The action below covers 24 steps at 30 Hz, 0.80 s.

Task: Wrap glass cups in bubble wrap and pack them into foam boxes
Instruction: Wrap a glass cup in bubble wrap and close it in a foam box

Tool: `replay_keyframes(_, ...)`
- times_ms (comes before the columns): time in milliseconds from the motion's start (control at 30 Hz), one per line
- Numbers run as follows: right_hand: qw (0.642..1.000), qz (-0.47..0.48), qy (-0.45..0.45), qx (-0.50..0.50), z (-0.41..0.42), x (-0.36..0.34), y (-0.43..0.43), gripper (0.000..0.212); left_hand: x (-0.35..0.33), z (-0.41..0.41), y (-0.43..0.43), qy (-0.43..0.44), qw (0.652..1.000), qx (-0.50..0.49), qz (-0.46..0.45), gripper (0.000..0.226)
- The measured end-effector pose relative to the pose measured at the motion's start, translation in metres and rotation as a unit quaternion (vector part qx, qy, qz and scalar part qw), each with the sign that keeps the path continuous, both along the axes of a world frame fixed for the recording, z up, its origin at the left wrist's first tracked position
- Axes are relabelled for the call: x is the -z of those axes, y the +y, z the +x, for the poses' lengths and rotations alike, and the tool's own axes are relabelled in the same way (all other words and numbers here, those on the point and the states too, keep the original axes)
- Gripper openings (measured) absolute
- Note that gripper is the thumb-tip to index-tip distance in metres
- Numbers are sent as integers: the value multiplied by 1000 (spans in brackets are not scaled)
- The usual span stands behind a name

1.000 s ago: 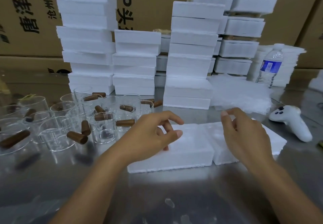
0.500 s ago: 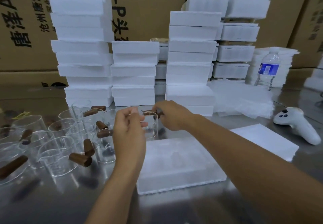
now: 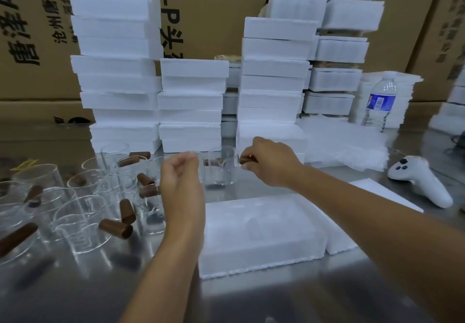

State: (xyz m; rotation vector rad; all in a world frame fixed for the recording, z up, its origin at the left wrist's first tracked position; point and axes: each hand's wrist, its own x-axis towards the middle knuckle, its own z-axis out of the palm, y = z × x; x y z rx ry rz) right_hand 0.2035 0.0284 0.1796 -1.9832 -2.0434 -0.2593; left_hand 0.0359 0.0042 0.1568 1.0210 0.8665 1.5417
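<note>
- Head view: the right hand (image 3: 269, 164) reaches to the far side of the open foam box (image 3: 261, 232). Its thumb and fingers pinch the brown handle of a glass cup (image 3: 224, 169).
- That glass cup stands upright between the two hands, just beyond the box's far edge. Whether it rests on the metal table (image 3: 75, 285) cannot be told.
- The left hand (image 3: 183, 174) is just left of the cup with its fingers curled and thumb meeting fingertip. Whether it grips anything cannot be told.
- A flat foam lid (image 3: 387, 194) lies right of the box, partly under the right forearm.
- More cups (image 3: 83, 212) with brown handles crowd the table at left.
- Stacked foam boxes (image 3: 271, 83) rise at the far side, and bubble wrap (image 3: 347, 146) lies to their right.
- A water bottle (image 3: 380, 101) stands far right, and a white controller (image 3: 422, 181) lies nearer.
</note>
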Motion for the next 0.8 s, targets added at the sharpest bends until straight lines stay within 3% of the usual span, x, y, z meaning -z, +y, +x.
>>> replay_keyframes(133,980,39,186,-60,5,-22,-27,19,3,-1,2,18,997,70,26,60)
replay_keyframes(267,964,-8,220,-147,3,-34,-65,15,0,0,1,-40,972,231,34,91)
replay_keyframes(300,964,-13,211,-159,3,-34,-73,16,0,1,1,-55,964,259,23,88)
replay_keyframes(433,962,-6,221,-158,5,-28,-89,16,1,3,-5,-54,949,310,7,28)
replay_keyframes(600,954,37,291,-65,49,-29,-75,20,1,2,-2,-85,961,263,-18,42)
replay_keyframes(700,963,94,239,81,113,-25,-54,17,0,-3,0,-118,961,250,-7,38)
replay_keyframes(800,949,101,194,225,177,-5,-50,24,1,-3,2,-131,961,244,0,39)
